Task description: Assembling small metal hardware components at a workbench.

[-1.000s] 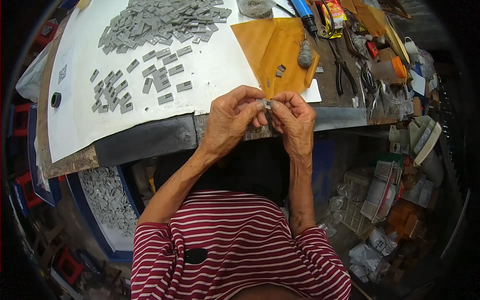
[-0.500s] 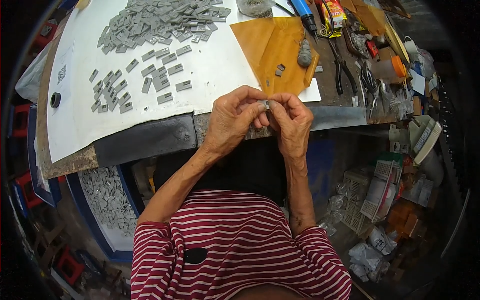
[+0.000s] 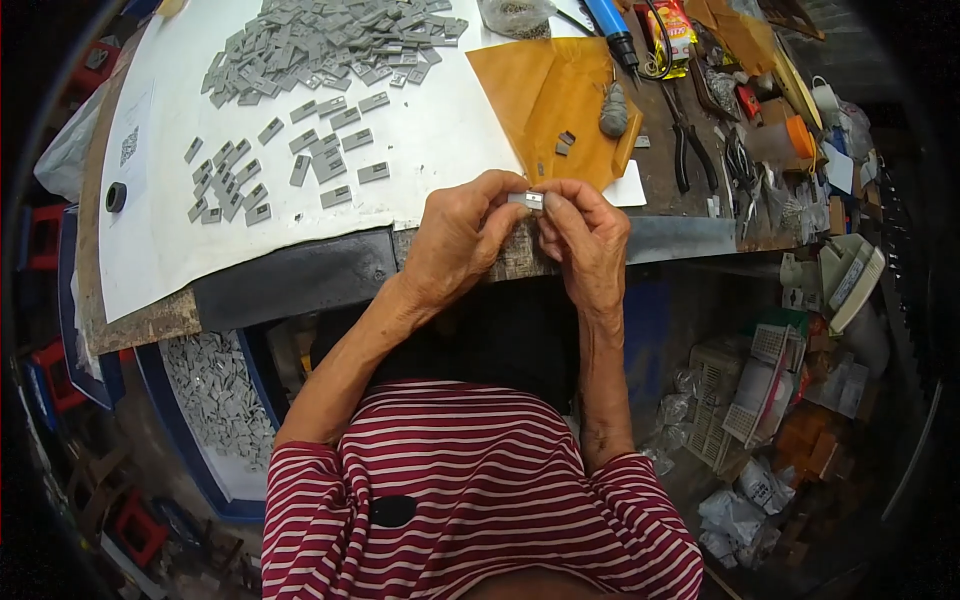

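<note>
My left hand [image 3: 462, 238] and my right hand [image 3: 585, 240] meet over the near edge of the workbench [image 3: 300, 270]. Together they pinch one small grey rectangular piece [image 3: 526, 200] between their fingertips. Just beyond the hands lies a yellow-brown sheet [image 3: 548, 95] with two loose grey pieces [image 3: 564, 143] and a grey lump [image 3: 613, 110] on it. A white sheet [image 3: 430, 150] covers most of the bench. It carries a heap of the same grey pieces [image 3: 330, 45] at the back and several set out singly [image 3: 270, 170] nearer me.
Pliers [image 3: 682, 135], scissors and other small tools lie on the bench's right side, with a blue-handled tool [image 3: 612, 25] at the back. A black ring [image 3: 116, 197] sits at the left edge. Below the bench, a blue tray of grey pieces [image 3: 215, 400] stands left; white plastic parts [image 3: 760, 380] clutter the right.
Both hands stay at the bench edge. The fingers have shifted slightly around the small grey piece.
</note>
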The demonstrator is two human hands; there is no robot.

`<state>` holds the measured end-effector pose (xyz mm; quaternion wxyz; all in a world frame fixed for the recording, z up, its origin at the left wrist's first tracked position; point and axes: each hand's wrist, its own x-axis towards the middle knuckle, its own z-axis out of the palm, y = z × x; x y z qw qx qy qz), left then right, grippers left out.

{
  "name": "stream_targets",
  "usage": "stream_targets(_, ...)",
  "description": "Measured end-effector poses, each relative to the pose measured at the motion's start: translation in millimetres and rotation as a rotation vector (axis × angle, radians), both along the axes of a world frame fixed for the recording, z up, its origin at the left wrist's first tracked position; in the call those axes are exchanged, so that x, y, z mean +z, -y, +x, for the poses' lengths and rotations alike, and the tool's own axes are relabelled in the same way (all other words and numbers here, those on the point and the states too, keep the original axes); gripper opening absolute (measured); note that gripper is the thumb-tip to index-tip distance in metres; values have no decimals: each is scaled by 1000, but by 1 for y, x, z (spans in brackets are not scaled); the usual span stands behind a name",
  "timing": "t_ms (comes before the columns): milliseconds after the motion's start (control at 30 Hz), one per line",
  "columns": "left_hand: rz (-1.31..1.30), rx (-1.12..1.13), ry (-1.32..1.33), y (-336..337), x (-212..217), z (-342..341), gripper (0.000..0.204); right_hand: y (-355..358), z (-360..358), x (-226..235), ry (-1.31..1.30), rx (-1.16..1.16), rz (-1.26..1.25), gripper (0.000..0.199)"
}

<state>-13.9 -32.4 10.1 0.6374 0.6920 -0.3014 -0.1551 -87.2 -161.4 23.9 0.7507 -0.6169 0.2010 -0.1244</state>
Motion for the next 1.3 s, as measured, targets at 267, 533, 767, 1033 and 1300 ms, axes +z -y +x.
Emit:
stream_targets(267,-4,51,193,-3,-1,8,17,-2,4,0,-3,47,-87,15)
stream_targets(533,164,56,477,-10,1,18,17,-4,10,-6,-32,74,-265,18)
stream_targets(767,253,122,605,-20,1,48,14,-4,11,-12,14,11,-380,18)
stream_targets(1033,425,283,673,-33,-12,86,12,6,0,-12,-4,-53,-368,16)
stream_targets(1300,515,338,699,-42,-16,94,14,17,-4,-14,-31,-114,-468,14)
